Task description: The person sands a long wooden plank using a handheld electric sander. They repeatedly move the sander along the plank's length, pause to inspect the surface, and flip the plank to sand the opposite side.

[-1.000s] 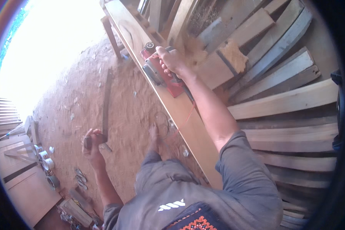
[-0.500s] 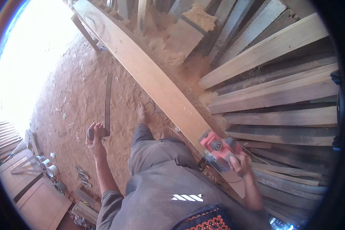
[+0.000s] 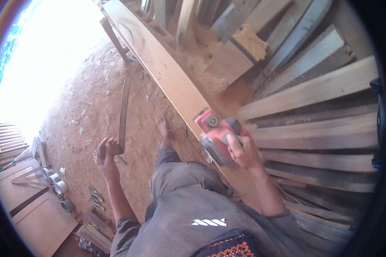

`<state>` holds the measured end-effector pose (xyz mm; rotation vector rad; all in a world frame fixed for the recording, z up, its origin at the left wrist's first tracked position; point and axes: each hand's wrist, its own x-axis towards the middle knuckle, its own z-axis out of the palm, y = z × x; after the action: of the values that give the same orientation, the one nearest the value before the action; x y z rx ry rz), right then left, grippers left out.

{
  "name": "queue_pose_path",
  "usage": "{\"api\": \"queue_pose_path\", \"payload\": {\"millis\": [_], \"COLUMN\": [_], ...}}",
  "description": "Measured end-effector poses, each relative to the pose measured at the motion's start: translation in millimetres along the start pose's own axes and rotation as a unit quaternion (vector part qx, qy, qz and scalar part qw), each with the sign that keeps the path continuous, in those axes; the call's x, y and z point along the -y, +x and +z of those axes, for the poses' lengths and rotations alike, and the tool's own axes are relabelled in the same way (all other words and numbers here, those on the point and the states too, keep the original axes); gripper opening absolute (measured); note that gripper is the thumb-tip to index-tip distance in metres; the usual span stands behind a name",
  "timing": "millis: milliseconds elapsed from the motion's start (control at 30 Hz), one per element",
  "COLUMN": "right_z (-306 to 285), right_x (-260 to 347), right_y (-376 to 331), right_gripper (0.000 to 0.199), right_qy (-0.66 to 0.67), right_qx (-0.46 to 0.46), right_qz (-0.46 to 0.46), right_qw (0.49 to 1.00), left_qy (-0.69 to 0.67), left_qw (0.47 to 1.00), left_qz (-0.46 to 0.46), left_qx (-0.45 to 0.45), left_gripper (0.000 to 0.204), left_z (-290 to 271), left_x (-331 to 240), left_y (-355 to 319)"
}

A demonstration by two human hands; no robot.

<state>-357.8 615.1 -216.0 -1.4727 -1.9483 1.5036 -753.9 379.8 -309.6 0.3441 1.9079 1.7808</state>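
While the right hand (image 3: pixel 240 152) wraps its grip around the handle of a red and grey electric hand planer (image 3: pixel 214 135), the tool sits on the long pale wooden plank (image 3: pixel 158 64) just right of the frame's centre, its sole touching the board. The plank runs diagonally from the upper left of the frame down toward the person's grey-clad body at the lower middle. The left hand (image 3: pixel 106 153), out at the centre left over the reddish dirt floor (image 3: pixel 77 107), has its grip curled tight around a small dark object (image 3: pixel 102 150) too small to identify. A thin dark strip of wood (image 3: pixel 124 111) lies on the floor just above that hand. Weathered grey boards (image 3: pixel 321 128) are stacked along the right of the frame, with heaps of sawdust (image 3: pixel 206 64) at the upper middle. Pale wooden panels (image 3: pixel 34 214) and small round tins (image 3: pixel 58 186) sit at the lower left.
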Motion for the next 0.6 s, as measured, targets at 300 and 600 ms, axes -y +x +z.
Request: {"api": "queue_pose_path", "payload": {"millis": [300, 600], "right_z": [113.1, 58.3], "right_x": [157.3, 67.6], "right_y": [323.3, 150.4], "right_gripper": [0.06, 0.048], "right_qy": [0.013, -0.014], "right_qx": [0.078, 0.013], "right_qz": [0.029, -0.046], "right_qw": [0.996, 0.999], "left_qy": [0.045, 0.205], "left_qw": [0.995, 0.91], "left_qz": [0.065, 0.153], "left_qx": [0.061, 0.327], "left_gripper": [0.03, 0.026], "left_z": [41.1, 188.9], "left_x": [-71.9, -64.4], "left_y": [183.3, 373.8]}}
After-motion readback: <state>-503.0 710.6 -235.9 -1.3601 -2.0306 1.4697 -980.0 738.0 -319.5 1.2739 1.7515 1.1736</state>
